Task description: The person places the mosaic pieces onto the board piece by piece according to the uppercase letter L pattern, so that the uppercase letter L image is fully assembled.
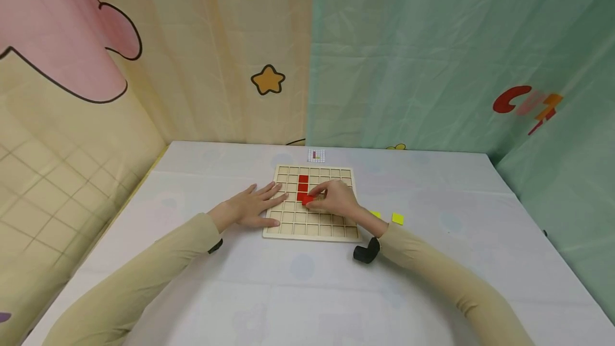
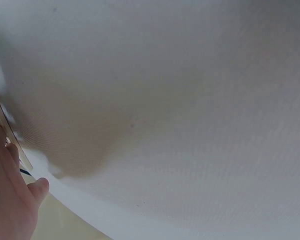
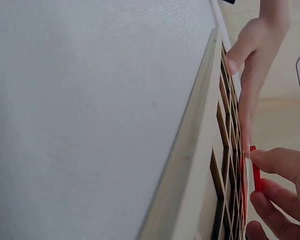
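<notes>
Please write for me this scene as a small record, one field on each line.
Left hand: fingers spread, on the left side of the board
Right hand: pinches a red tile over the board
Board: wooden, gridded, lying on the white table
Column of red tiles: in the grid
Yellow tiles: two seen, right of the board
Card: small, beyond the board's far edge
</notes>
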A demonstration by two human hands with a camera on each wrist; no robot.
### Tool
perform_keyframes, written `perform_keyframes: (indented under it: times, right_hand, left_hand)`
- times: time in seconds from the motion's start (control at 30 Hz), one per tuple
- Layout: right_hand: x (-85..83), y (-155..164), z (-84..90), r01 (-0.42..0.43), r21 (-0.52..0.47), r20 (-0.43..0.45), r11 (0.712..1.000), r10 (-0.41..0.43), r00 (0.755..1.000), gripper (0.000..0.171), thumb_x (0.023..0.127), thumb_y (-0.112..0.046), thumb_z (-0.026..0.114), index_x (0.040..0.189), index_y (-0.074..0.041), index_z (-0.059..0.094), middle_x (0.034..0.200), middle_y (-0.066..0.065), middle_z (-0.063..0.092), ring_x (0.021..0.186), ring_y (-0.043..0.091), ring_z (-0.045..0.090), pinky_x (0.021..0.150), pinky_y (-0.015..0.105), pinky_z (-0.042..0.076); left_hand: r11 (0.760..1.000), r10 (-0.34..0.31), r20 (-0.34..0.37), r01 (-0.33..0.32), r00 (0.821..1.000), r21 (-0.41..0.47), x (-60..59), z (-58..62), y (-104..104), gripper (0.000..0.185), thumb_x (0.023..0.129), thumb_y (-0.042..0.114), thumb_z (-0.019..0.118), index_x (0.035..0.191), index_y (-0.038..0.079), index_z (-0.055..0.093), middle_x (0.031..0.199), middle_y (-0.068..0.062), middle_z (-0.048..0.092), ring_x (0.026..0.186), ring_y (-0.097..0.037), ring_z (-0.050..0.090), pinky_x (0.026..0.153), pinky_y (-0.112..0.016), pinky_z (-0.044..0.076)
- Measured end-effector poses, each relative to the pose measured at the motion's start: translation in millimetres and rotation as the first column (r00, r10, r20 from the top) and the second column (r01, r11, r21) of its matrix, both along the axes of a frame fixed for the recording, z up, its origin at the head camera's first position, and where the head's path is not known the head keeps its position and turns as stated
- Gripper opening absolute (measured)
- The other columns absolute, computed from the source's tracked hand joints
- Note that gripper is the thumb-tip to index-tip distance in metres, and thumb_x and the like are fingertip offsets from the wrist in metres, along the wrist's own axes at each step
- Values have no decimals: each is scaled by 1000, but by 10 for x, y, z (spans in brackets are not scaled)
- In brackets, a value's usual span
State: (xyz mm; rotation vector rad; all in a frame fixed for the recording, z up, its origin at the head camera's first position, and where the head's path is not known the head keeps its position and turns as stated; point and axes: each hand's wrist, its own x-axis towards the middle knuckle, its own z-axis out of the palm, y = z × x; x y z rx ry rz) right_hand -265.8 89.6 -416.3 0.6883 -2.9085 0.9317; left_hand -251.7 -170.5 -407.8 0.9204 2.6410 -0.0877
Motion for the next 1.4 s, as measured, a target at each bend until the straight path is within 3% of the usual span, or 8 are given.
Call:
perform_keyframes:
  times: [0.37, 0.87, 1.03, 1.2, 1.4]
  right_hand:
    - [5, -121, -39, -20, 22, 75, 1000, 18, 997, 27, 74, -38, 82, 93, -19, 77, 85, -8, 74, 64, 6, 56, 56, 22, 42]
    - [17, -143, 7, -36, 37, 95, 999, 32, 995, 30, 74, -36, 82, 96, -16, 78, 92, -4, 75, 67, 6, 58, 58, 22, 43]
    - [15, -146, 30, -35, 18, 81, 999, 34, 996, 28, 75, -34, 82, 96, -17, 77, 92, -5, 75, 67, 7, 57, 58, 22, 43]
    - [41, -91, 45, -58, -8, 65, 998, 58, 996, 26, 76, -33, 81, 96, -17, 77, 90, -5, 74, 67, 8, 56, 58, 22, 43]
    - [38, 87, 58, -83, -62, -30, 995, 81, 996, 22, 77, -26, 81, 96, -15, 77, 91, -2, 74, 79, 14, 61, 68, 24, 48]
  left_hand:
    - [1000, 4, 8, -4, 1000, 13, 7, 17, 5, 80, 93, 67, 37, 156, 26, 10, 164, -5, -1, 151, -28, -1, 117, -60, 6]
    - [1000, -2, 13, 2, 1000, 7, 10, 59, 7, 81, 92, 68, 37, 156, 26, 9, 164, -6, -2, 151, -29, -1, 117, -61, 6]
    - [1000, 8, -6, -8, 1000, 15, -1, 76, -5, 81, 92, 68, 37, 156, 26, 10, 164, -6, -1, 151, -28, 0, 117, -61, 6]
    - [1000, 11, 20, -11, 1000, 3, 20, 78, -10, 81, 93, 67, 38, 156, 25, 9, 164, -6, -3, 151, -28, -1, 117, -61, 5]
    - [1000, 8, 10, -8, 1000, 19, 34, 46, 2, 80, 93, 67, 38, 156, 25, 10, 164, -6, -1, 151, -29, 0, 117, -61, 6]
